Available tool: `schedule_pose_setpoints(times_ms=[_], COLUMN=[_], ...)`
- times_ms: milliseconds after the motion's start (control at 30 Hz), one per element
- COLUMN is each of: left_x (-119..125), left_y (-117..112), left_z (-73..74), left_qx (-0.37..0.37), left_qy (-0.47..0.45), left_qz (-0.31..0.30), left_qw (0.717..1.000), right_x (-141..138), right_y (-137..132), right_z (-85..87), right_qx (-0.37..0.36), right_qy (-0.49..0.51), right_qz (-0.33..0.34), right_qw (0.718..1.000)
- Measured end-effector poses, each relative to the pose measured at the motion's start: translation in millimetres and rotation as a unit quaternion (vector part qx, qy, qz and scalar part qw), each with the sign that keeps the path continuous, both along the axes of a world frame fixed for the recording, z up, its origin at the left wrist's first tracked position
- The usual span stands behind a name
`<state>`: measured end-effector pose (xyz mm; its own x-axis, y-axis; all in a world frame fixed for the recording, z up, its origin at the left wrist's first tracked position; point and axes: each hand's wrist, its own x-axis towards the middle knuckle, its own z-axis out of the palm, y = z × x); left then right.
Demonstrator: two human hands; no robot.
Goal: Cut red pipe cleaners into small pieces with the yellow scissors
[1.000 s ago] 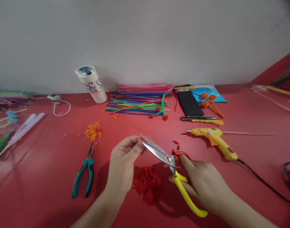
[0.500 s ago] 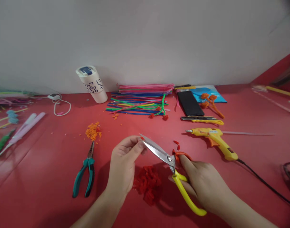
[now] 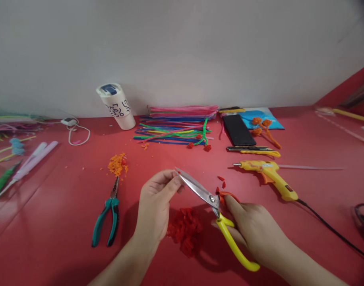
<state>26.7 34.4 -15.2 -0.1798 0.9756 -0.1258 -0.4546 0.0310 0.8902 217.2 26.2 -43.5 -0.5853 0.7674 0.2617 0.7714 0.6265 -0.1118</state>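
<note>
Little has moved since the earlier frames: both our hands hold the same places and the blades are no wider apart. Nearest the front edge of the surface (image 3: 51, 206), our right hand (image 3: 256, 234) grips the yellow handles of the scissors (image 3: 200, 190), whose blades point up and left. Our left hand (image 3: 156, 206) meets the blade tip with thumb and fingers pinched together; what sits between them is too small to tell. Between the hands, under the blades, lies a heap of red snippets (image 3: 184, 232). Left of it rest teal pliers (image 3: 107, 220). Farther back, orange crumbs (image 3: 117, 164) lie to the left and a yellow glue gun (image 3: 271, 176) to the right. Toward the far edge are a utility knife (image 3: 253, 150), a black phone (image 3: 238, 130), coloured sticks (image 3: 173, 131) and a white cup (image 3: 118, 105).
</note>
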Motion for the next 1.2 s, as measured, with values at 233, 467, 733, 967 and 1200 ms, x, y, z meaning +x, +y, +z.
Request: schedule_pose_setpoints(times_ms=[233,467,733,967,1200], left_x=[0,0,12,18,22], left_y=[1,3,-5,-11,-10], left_z=[-1.0,-2.9,-3.1,-6.0,-1.7], left_qx=[-0.008,-0.011,-0.096,-0.101,-0.088], left_qy=[0.006,0.005,-0.022,0.000,0.140], left_qz=[0.007,0.008,-0.197,-0.297,-0.238], left_qw=[1.000,1.000,0.975,0.950,0.957], right_x=[1,0,-15,-22,-21], right_y=[0,3,4,8,8], right_z=[-0.2,2.8,21.4,19.4,25.5], right_qx=[-0.008,-0.105,-0.416,-0.476,-0.441], right_qy=[-0.009,0.014,0.361,0.498,0.453], right_qz=[-0.011,-0.052,-0.117,-0.095,-0.142], right_qw=[1.000,0.993,0.826,0.719,0.762])
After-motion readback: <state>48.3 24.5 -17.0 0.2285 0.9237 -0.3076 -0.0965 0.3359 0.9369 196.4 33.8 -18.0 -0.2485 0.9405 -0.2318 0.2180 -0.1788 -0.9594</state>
